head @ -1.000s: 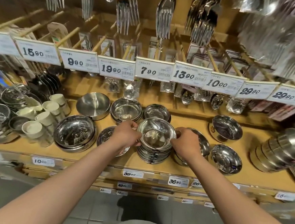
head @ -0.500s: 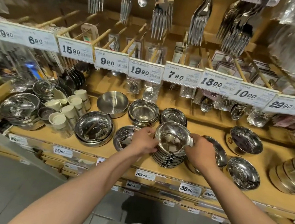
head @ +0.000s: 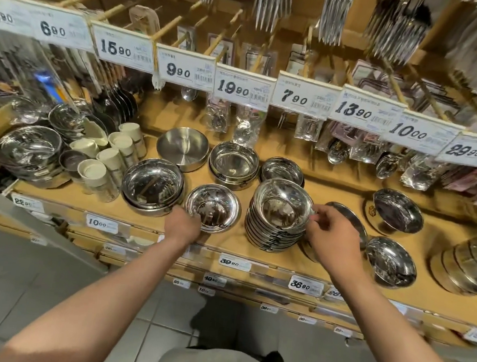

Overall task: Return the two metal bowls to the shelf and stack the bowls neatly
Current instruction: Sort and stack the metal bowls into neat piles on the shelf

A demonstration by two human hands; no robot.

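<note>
The right hand pinches the right rim of the top shiny round steel bowl, which sits on a tall stack of matching steel bowls near the front of the tan wooden shelf. The left hand sits at the near left rim of a single shiny steel bowl just left of the stack, fingers curled at its edge; whether they actually grip it is hard to tell. Further left stands a wider pair of nested steel bowls, and beyond them a cluster of cream cylindrical cups. Behind are a brushed steel pan and two deeper steel bowls. To the right, shallow steel dishes lie on the shelf. White price tags hang in a row above.
</note>
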